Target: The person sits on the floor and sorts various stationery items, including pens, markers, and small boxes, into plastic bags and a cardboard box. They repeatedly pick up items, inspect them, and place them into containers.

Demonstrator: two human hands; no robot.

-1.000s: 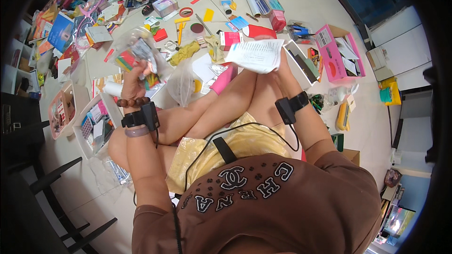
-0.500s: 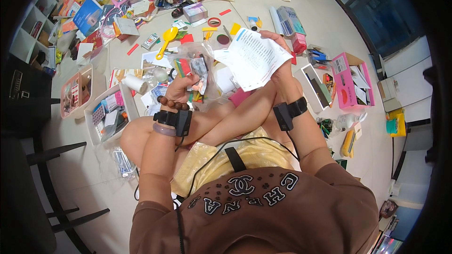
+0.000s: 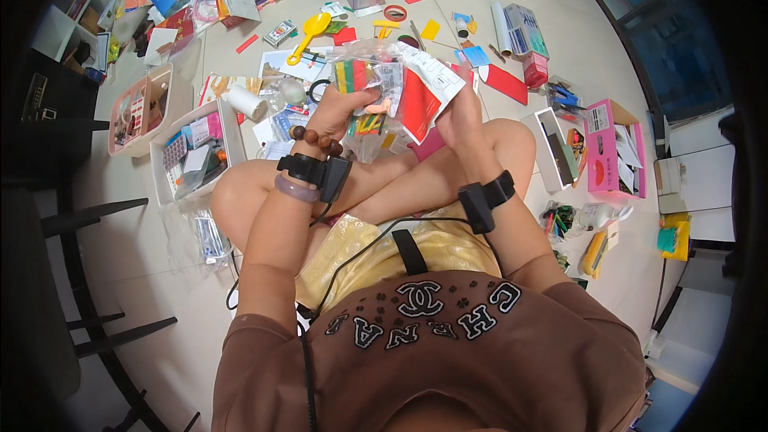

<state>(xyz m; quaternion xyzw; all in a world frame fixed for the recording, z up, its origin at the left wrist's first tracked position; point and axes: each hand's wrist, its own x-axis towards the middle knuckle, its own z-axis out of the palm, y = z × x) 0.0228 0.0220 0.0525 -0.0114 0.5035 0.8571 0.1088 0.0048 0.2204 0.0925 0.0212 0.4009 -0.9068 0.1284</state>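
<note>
In my left hand is a clear plastic bag, its thumb pressed over the front. Through the film show small pieces in green, yellow, red and orange. My right hand grips a white printed sheet, tilted edge-up and partly folded. A red sheet lies along it, against the bag's right side; whether the two sheets are joined I cannot tell. Both hands meet above my crossed legs, and my right fingertips are hidden behind the paper.
A yellow toy shovel, red tape roll and red envelope lie ahead. Left stand a white bin and a pinkish bin; right, a pink box and narrow white box. Clutter is heaped at the far left.
My right hand has brought the printed sheet down and inward to the bag, tilting it so red shows. My left hand has shifted right with the bag. A red envelope on the floor is now uncovered.
</note>
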